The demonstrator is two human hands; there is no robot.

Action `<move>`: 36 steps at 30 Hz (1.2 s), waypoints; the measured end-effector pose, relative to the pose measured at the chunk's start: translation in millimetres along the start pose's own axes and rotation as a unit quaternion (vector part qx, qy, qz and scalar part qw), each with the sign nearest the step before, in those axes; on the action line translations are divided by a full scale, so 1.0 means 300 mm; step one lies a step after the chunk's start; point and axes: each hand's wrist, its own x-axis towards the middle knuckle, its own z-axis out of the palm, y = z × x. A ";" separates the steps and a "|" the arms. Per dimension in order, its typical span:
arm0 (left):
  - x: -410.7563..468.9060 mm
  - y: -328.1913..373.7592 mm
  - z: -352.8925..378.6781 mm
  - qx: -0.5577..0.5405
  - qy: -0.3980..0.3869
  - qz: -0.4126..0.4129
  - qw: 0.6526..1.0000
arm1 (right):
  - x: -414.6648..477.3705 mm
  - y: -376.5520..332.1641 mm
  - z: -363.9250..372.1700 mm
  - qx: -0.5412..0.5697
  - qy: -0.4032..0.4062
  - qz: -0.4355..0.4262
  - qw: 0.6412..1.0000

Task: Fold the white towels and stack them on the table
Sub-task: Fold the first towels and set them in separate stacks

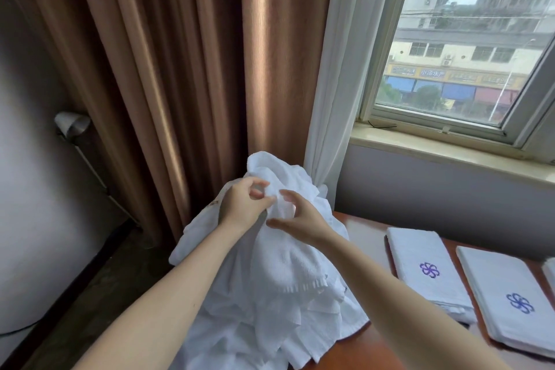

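Observation:
A heap of crumpled white towels (pixel 270 303) covers the left end of the wooden table (pixel 369 237) and hangs over its edge. My left hand (pixel 240 204) pinches a fold of the top towel (pixel 288 249) near the heap's peak. My right hand (pixel 300 219) is just beside it with thumb and fingers spread around the same fold, touching the cloth. Two folded white towels, each with a purple flower emblem, lie flat on the table at the right: one (pixel 426 267) nearer the heap, the other (pixel 510 303) further right.
Brown curtains (pixel 180 69) and a white sheer curtain (pixel 333 84) hang behind the heap. A window (pixel 468 39) with a stone sill (pixel 444 150) is above the table. A floor lamp (pixel 72 126) stands at the left wall. A third folded towel's edge (pixel 550 273) shows at far right.

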 end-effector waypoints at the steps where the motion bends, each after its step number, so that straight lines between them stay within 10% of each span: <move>1: 0.001 0.025 0.015 -0.044 -0.020 0.000 0.999 | -0.002 -0.007 -0.007 0.014 -0.003 -0.010 1.000; 7: -0.006 0.124 0.092 -0.151 -0.141 0.056 0.977 | -0.029 -0.007 -0.085 0.052 0.142 -0.001 0.988; 14: 0.024 0.193 0.227 0.188 -0.101 0.218 0.952 | -0.114 0.026 -0.263 0.082 0.242 0.017 0.967; 20: 0.061 0.312 0.411 0.257 -0.237 0.301 0.887 | -0.237 0.068 -0.439 0.043 0.291 0.043 0.955; 30: -0.120 0.438 0.737 0.145 -0.441 0.245 0.851 | -0.477 0.194 -0.737 -0.065 0.352 0.131 0.924; 36: -0.190 0.509 0.837 0.275 -0.363 0.256 0.852 | -0.551 0.306 -0.859 -0.101 0.342 0.183 0.916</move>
